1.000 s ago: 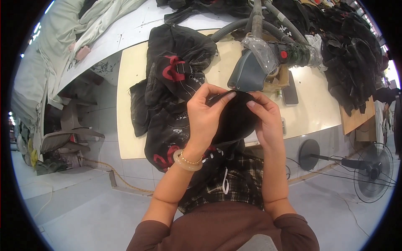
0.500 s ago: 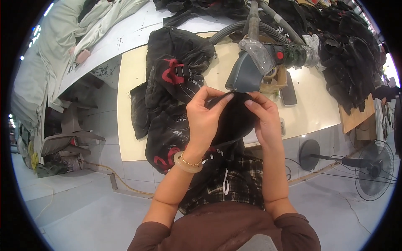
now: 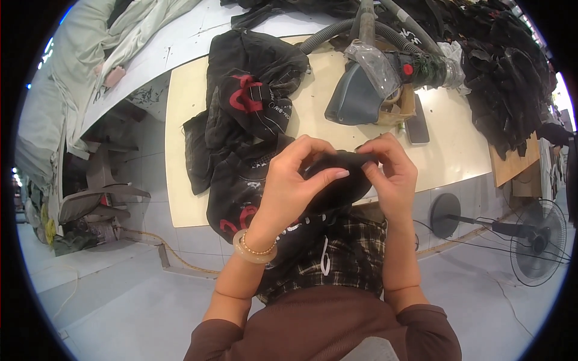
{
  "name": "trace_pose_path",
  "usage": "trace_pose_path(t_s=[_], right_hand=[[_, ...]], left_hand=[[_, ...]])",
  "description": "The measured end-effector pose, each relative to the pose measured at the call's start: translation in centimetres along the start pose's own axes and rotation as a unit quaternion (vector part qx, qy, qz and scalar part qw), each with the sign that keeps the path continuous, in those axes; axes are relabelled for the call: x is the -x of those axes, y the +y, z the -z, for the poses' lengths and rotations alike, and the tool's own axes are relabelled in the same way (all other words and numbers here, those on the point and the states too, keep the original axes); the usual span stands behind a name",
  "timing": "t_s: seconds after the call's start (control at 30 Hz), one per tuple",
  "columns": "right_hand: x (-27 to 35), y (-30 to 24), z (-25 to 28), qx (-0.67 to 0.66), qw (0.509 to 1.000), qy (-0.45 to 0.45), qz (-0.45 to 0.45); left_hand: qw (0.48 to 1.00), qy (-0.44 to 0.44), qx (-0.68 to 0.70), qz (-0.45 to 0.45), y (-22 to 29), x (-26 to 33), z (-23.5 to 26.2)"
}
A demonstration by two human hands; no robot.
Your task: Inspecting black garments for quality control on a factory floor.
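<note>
Both hands were up at chest height over the near edge of the pale table (image 3: 180, 150); left hand (image 3: 295, 180) was closed in a pinch on the near side of a small black fabric piece (image 3: 337, 180), fingers curled over its top; right hand (image 3: 391, 174) pinched the opposite end, fingertips pressed into the cloth; the piece was held in the air between them, just above the table edge, not resting on it.

Risks as judged from this: grip was fingertip-only on a limp, dark cloth, so a slip at either hand could drop it toward the checked garment (image 3: 337, 265) on the lap or the floor; black on black made edges hard to read, so a fold or seam could be misaligned unnoticed; the pile of black garments with red print (image 3: 253, 114) lay just beside the hands, so a loose end could snag or get mixed in; the grey iron-like tool (image 3: 355, 96) with its hoses (image 3: 337, 33) sat near, behind the hands; a forward reach could knock it; whether it was hot could not be told.
</note>
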State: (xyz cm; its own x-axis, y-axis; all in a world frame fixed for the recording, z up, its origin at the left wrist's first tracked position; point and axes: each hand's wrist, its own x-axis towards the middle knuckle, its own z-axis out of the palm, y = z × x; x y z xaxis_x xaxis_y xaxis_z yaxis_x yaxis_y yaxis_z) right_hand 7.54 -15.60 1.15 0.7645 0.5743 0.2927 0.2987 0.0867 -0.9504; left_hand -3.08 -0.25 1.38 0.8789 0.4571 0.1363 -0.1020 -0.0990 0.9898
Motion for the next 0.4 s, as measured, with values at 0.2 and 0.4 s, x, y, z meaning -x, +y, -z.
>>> trace_pose_path(t_s=[0.2,0.4], right_hand=[[0.2,0.4,-0.9,0.195,0.96,0.097,0.175],[0.0,1.9,-0.9,0.237,0.922,0.148,0.267]], left_hand=[[0.962,0.094,-0.193,-0.168,-0.1,-0.3,-0.3],[0.917,0.158,-0.217,-0.294,-3.2,-1.1,-0.3]])
